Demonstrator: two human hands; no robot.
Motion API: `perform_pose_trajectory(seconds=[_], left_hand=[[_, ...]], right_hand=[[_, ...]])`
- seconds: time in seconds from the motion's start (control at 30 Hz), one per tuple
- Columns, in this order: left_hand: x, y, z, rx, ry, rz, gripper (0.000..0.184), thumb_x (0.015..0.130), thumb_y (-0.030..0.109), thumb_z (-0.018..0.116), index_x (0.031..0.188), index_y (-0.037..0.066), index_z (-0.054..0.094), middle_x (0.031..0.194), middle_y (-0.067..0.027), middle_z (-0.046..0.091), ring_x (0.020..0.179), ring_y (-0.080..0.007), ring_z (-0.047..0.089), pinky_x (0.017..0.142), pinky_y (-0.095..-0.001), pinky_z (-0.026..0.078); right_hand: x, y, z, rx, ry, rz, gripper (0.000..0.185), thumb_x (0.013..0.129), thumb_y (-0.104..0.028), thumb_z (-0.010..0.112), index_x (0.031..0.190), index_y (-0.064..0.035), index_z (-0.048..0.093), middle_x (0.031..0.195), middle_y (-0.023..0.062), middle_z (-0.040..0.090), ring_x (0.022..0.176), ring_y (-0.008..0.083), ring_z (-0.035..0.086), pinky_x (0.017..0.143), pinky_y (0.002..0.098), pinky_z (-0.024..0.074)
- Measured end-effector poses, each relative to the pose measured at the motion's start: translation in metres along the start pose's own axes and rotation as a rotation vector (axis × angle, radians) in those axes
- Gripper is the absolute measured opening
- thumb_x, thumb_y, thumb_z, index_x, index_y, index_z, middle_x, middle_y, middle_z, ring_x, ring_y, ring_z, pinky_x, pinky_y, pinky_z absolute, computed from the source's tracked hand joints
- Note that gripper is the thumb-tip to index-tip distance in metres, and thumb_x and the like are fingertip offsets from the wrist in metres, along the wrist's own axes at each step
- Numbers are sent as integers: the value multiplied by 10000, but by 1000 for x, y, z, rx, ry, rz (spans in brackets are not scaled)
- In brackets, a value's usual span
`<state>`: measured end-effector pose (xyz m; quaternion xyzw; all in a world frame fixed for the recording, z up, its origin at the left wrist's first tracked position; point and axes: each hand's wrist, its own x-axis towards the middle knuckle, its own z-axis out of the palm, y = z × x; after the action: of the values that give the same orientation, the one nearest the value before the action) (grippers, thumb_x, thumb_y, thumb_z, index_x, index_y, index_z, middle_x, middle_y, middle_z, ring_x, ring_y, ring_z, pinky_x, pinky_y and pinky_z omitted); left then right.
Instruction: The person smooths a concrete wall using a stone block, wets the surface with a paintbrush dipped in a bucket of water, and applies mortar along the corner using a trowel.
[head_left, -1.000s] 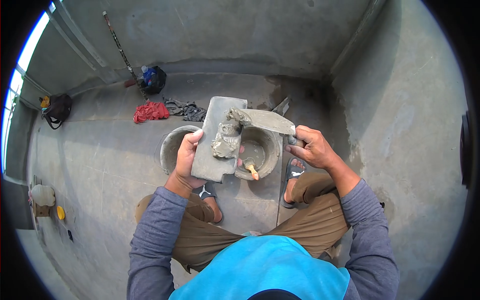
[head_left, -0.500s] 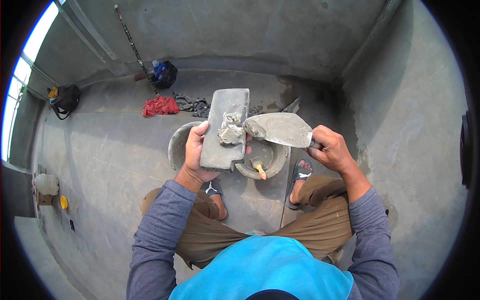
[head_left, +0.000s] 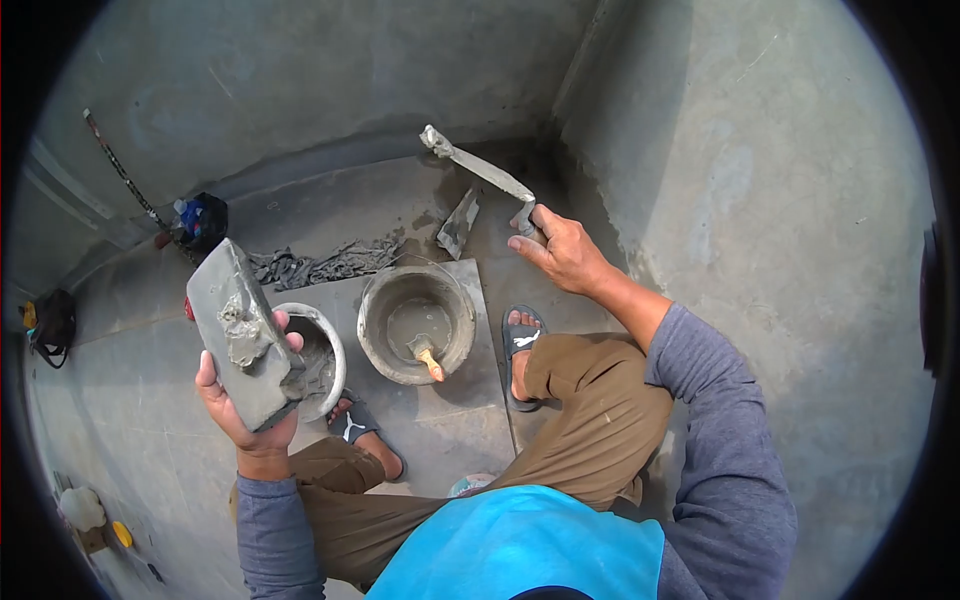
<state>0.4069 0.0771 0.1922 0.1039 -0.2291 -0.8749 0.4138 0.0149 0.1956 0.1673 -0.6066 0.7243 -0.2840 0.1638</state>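
My left hand (head_left: 240,410) is wrapped round a grey mortar board (head_left: 225,300), tilted over the left bucket (head_left: 335,350). A lump of wet mortar (head_left: 243,332) sits on the board. My right hand (head_left: 568,250) grips the handle of a trowel (head_left: 490,172), raised edge-on, with a dab of mortar at its tip. Between my hands and lower down stands a second bucket (head_left: 371,345); a brush (head_left: 430,364) with a wooden handle leans inside it.
Dark rags (head_left: 325,266) and a mortar-coated flat piece (head_left: 458,224) lie beyond the buckets. A black bag (head_left: 204,222) and a long pole (head_left: 125,178) are at the back left. My sandalled feet flank the second bucket, and a wall (head_left: 760,180) rises on the right.
The board has moved left and tilted, away from the trowel. My right hand has lifted the trowel up and forward and turned it edge-on. The view has shifted right.
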Motion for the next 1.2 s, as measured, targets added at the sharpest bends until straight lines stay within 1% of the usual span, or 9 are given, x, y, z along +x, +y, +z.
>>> perform_pose_trajectory(seconds=[0.07,0.1,0.27,0.37,0.63,0.7,0.8,1.0,1.2], left_hand=[[1,6,-9,80,83,80,667,983,475,343,1452,1,355,1306,-305,507,1058,-426,626,880,-500,555],[3,8,-13,94,66,92,671,989,466,346,1464,-7,326,1337,-318,481,1067,-436,622,854,-487,576],[28,5,-23,139,185,79,697,986,494,378,1466,-7,315,1361,-307,462,1049,-421,629,838,-472,585],[41,-3,-35,290,254,74,630,1009,466,363,1460,26,340,1344,-269,506,983,-340,659,814,-422,583],[83,-14,-69,404,367,-31,632,1015,464,353,1435,-8,350,1297,-272,538,969,-348,674,782,-429,587],[89,-15,-74,411,403,-44,631,1015,463,353,1436,-7,350,1297,-272,539,969,-347,675,781,-430,587],[101,-18,-80,416,436,-40,630,1014,461,354,1439,-5,349,1304,-273,536,969,-349,676,783,-433,586],[116,-23,-84,438,447,-52,623,1015,449,357,1443,-4,346,1311,-274,533,971,-348,677,783,-435,584],[126,-33,-84,469,494,-63,614,1014,441,367,1430,-10,359,1289,-272,545,947,-340,678,773,-426,586]], right_hand=[[10,39,3,26,123,102,366,918,-334,637,978,-5,487,931,230,631,877,434,612,731,482,466],[17,56,3,-28,83,236,394,910,-354,631,1030,-12,476,968,256,651,928,464,617,763,508,471],[32,166,51,-145,190,495,378,891,-308,620,1093,-25,470,977,253,658,946,479,610,809,522,472],[28,232,87,-143,231,647,370,888,-287,608,1126,-37,475,1022,258,658,981,479,605,838,527,471],[30,370,134,-103,163,941,429,892,-296,612,1216,-40,494,1090,260,654,1059,450,601,910,519,462],[39,392,134,-92,175,988,428,903,-258,620,1227,-3,504,968,224,670,819,309,697,653,437,550],[59,402,123,98,194,1098,364,910,-231,616,1186,-16,518,876,137,636,680,199,656,517,362,541],[89,439,110,463,237,1223,262,916,-214,613,1097,-45,528,821,43,547,598,162,551,494,331,523],[100,465,103,643,262,1301,287,907,-227,651,1099,-44,541,926,73,591,622,202,562,529,384,524]])
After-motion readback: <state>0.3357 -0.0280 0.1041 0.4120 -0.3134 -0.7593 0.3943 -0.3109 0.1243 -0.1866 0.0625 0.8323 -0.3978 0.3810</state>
